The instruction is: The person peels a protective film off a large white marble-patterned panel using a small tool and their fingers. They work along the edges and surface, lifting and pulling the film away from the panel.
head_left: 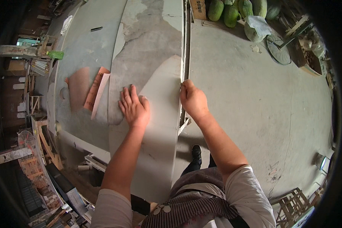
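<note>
A long board (155,159) with a pale smooth surface and darker grey patches lies in front of me. My left hand (135,108) rests on it palm down, fingers spread, holding nothing. At the board's right edge my right hand (193,98) is closed in a fist against the rim. Whatever the fist grips is hidden by the fingers. To the left of my left hand lie a folded reddish sheet of sandpaper (96,90) and a flatter, worn brownish sheet (79,88). Farther off is a small dark slim tool (96,29).
Green melons (231,16) and a cardboard box (198,9) stand at the far right, by a round fan-like guard (278,49). A green bottle (56,55) lies at the left among wooden frames. A lamp (322,163) and wooden racks (295,207) are at the lower right.
</note>
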Available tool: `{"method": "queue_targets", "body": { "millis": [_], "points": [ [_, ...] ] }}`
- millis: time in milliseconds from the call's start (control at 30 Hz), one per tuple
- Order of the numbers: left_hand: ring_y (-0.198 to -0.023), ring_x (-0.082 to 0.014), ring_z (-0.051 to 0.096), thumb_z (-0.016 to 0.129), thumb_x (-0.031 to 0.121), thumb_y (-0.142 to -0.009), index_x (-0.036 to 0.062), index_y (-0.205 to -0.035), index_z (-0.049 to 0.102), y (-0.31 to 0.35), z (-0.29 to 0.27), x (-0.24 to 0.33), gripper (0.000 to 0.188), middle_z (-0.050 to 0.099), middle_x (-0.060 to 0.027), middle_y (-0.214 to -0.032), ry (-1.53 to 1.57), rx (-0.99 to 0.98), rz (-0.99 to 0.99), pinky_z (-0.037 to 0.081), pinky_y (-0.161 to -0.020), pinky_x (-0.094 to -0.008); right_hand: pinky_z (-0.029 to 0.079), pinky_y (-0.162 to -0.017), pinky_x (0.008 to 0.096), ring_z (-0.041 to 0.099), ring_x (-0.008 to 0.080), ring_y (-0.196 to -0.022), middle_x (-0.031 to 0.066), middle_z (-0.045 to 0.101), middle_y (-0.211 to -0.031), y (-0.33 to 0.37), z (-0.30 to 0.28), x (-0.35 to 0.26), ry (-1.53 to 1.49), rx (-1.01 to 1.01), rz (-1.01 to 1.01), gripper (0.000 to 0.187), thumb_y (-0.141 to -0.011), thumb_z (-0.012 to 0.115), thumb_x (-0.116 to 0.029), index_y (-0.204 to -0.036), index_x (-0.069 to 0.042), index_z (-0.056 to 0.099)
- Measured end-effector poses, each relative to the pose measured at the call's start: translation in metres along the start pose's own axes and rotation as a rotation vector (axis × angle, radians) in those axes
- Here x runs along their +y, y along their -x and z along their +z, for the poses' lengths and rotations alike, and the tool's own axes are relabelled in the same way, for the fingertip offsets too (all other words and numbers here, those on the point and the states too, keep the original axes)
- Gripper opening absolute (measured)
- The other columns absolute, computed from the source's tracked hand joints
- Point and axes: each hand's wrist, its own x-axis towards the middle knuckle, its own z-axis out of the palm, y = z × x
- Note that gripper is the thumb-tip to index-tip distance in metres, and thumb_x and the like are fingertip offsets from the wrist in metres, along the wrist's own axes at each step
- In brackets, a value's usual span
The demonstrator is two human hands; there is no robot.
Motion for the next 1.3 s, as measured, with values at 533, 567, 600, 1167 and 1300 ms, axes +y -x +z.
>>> {"method": "queue_targets", "body": {
  "millis": [533, 567, 600, 1167, 1300],
  "points": [
    [-0.149, -0.0346, 0.023, 0.041, 0.038, -0.098, 0.0101, -0.153, 0.031, -0.001, 0.000, 0.003, 0.062, 0.028, -0.0191, -0.159, 0.018, 0.020, -0.008, 0.014, -0.120, -0.0544, 0.050, -0.067, 0.0541, 0.064, 0.0453, -0.075, 0.0236, 0.066, -0.077, 0.064, 0.008, 0.005, -0.028, -0.063, -0.009, 0.014, -0.094, 0.050, -0.020, -0.098, -0.006, 0.051],
    [-0.149, -0.0347, 0.023, 0.041, 0.038, -0.098, 0.0101, -0.153, 0.031, -0.001, 0.000, 0.003, 0.062, 0.028, -0.0191, -0.159, 0.013, 0.016, -0.012, 0.014, -0.121, -0.0544, 0.050, -0.067, 0.0541, 0.064, 0.0453, -0.075, 0.0236, 0.066, -0.077, 0.065, 0.008, 0.005, -0.029, -0.061, -0.011, 0.015, -0.094, 0.050, -0.020, -0.098, -0.006, 0.051],
    [-0.149, -0.0348, 0.023, 0.041, 0.038, -0.099, 0.0101, -0.153, 0.031, -0.001, -0.001, 0.003, 0.062, 0.028, -0.0192, -0.159, 0.011, 0.016, -0.011, 0.014, -0.121, -0.0543, 0.050, -0.067, 0.0542, 0.064, 0.0454, -0.074, 0.0236, 0.066, -0.076, 0.068, 0.008, 0.004, -0.032, -0.052, -0.023, 0.015, -0.095, 0.051, -0.021, -0.097, -0.006, 0.051],
    [-0.149, -0.0350, 0.021, 0.036, 0.040, -0.099, 0.0107, -0.153, 0.032, -0.006, 0.003, 0.004, 0.061, 0.028, -0.0189, -0.159, 0.035, 0.024, -0.025, 0.014, -0.121, -0.0547, 0.050, -0.057, 0.0507, 0.063, 0.0433, -0.066, 0.0209, 0.064, -0.071, 0.162, 0.017, 0.008, -0.003, -0.107, -0.045, 0.009, -0.094, 0.057, -0.012, -0.101, -0.007, 0.054],
    [-0.149, -0.0342, 0.022, 0.035, 0.040, -0.099, 0.0109, -0.153, 0.032, -0.006, 0.002, 0.005, 0.061, 0.028, -0.0187, -0.159, 0.042, 0.017, -0.032, 0.015, -0.121, -0.0541, 0.049, -0.055, 0.0518, 0.062, 0.0435, -0.063, 0.0209, 0.063, -0.068, 0.191, 0.020, 0.010, -0.006, -0.129, -0.043, 0.009, -0.094, 0.057, -0.011, -0.101, -0.008, 0.052]
  ]
}}
